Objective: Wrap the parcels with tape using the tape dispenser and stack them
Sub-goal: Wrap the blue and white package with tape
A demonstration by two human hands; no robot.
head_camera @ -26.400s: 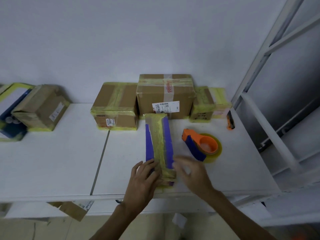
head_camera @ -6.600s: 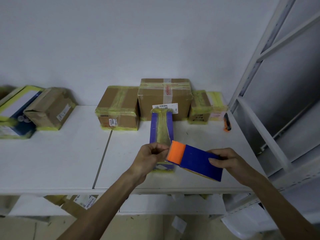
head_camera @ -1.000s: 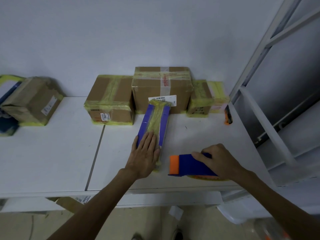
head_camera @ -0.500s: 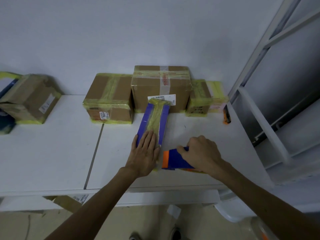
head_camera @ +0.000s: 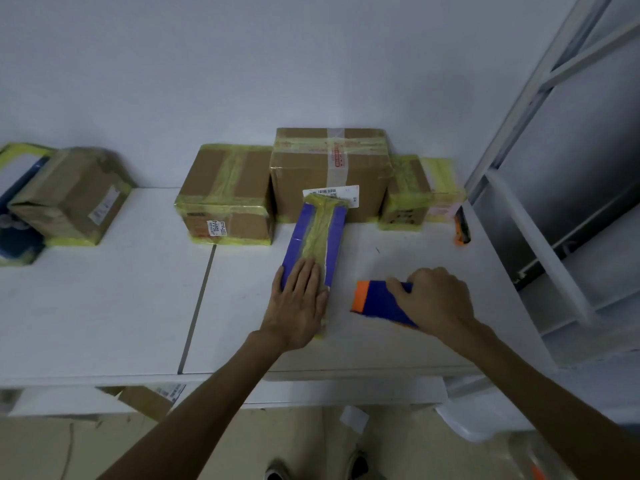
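Our left hand (head_camera: 299,303) lay flat, fingers straight, pressing the near end of the blue parcel (head_camera: 317,237). Our right hand (head_camera: 433,301) gripped the tape dispenser (head_camera: 375,301) just beside it on the white table (head_camera: 104,306), taped cardboard boxes (head_camera: 329,171) behind.

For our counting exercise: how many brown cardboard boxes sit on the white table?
4 brown cardboard boxes: one tilted at the left, one left of centre, the tallest at centre, a small one to its right. Others may be hidden.
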